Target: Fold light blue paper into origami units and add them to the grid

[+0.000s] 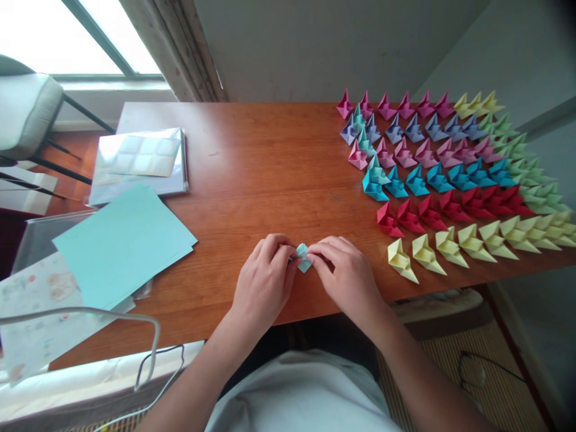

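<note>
Near the table's front edge, a small folded piece of light teal paper is pinched between both hands. My left hand grips its left corner with thumb and forefinger, fingers curled. From the other side, my right hand pinches its right edge between thumb and fingertips. The fingers hide parts of the folds. To the right stand rows of folded origami pieces: pale yellow ones closest to me, then red ones, blue ones, pink, lavender and magenta ones. A few light teal pieces sit at the rows' left ends.
On the left lie teal paper sheets over a printed sheet. Behind them is a plastic-wrapped pack. A white cable loops at the lower left. A chair stands by the window; the wooden table meets the wall.
</note>
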The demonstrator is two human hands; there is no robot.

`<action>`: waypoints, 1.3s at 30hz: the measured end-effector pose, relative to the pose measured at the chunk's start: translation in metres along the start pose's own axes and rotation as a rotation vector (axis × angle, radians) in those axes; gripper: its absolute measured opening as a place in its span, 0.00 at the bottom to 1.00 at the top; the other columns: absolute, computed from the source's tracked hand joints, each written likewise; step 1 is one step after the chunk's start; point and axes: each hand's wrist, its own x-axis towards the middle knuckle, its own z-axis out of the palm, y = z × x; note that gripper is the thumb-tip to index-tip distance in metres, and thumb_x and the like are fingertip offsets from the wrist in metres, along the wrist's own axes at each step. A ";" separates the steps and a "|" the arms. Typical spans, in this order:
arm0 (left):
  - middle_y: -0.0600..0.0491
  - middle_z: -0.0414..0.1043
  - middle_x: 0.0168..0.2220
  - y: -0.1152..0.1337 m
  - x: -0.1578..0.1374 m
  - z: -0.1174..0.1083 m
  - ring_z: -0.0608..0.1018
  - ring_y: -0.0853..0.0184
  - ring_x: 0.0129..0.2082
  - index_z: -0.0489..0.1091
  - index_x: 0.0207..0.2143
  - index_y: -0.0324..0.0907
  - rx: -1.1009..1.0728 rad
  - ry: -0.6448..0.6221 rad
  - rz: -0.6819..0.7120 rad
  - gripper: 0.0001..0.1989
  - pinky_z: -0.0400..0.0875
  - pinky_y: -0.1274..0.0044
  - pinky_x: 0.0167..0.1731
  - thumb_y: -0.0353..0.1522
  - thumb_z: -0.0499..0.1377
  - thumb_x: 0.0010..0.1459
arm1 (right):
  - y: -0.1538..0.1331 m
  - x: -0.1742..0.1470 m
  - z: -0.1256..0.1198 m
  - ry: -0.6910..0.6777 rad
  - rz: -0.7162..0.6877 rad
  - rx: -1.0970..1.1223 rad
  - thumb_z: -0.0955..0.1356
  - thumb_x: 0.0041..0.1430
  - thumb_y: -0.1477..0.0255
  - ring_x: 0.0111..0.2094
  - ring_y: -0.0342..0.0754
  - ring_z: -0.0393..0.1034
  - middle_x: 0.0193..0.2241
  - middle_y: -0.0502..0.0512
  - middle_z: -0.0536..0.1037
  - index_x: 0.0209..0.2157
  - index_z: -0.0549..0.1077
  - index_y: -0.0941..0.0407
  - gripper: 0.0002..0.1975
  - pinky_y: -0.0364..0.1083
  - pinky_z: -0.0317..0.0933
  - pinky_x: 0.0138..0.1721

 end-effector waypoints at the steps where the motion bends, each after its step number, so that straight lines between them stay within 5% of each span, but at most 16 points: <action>1: 0.49 0.71 0.43 0.000 0.000 0.000 0.74 0.64 0.41 0.69 0.38 0.42 -0.002 0.001 -0.001 0.05 0.71 0.71 0.43 0.32 0.55 0.67 | 0.000 0.000 0.000 0.009 0.001 0.004 0.67 0.66 0.74 0.39 0.51 0.71 0.34 0.54 0.79 0.35 0.77 0.53 0.06 0.49 0.65 0.44; 15: 0.48 0.71 0.46 0.000 0.010 -0.010 0.71 0.60 0.43 0.71 0.37 0.43 0.048 -0.157 -0.026 0.07 0.65 0.66 0.43 0.33 0.54 0.68 | -0.008 -0.009 0.002 0.095 0.031 -0.161 0.67 0.67 0.71 0.38 0.51 0.70 0.34 0.54 0.78 0.34 0.75 0.52 0.07 0.48 0.61 0.37; 30: 0.48 0.71 0.42 0.007 0.010 -0.006 0.71 0.59 0.40 0.69 0.35 0.44 0.118 -0.103 -0.076 0.07 0.62 0.67 0.39 0.34 0.55 0.66 | -0.014 -0.006 0.002 0.077 0.107 -0.170 0.68 0.65 0.73 0.37 0.51 0.70 0.34 0.53 0.79 0.37 0.73 0.52 0.02 0.47 0.58 0.33; 36: 0.48 0.71 0.46 0.002 0.010 -0.007 0.72 0.58 0.44 0.67 0.54 0.48 0.095 -0.140 -0.062 0.14 0.62 0.66 0.42 0.34 0.55 0.67 | -0.007 -0.004 0.003 0.036 0.071 -0.086 0.67 0.66 0.74 0.38 0.52 0.69 0.34 0.54 0.77 0.36 0.73 0.52 0.03 0.49 0.62 0.39; 39: 0.49 0.70 0.47 0.000 0.010 -0.009 0.72 0.58 0.46 0.71 0.50 0.50 0.057 -0.149 -0.051 0.11 0.62 0.66 0.43 0.34 0.55 0.66 | -0.004 -0.003 0.002 0.018 0.033 -0.030 0.67 0.65 0.75 0.39 0.52 0.69 0.35 0.54 0.76 0.38 0.74 0.52 0.04 0.50 0.63 0.42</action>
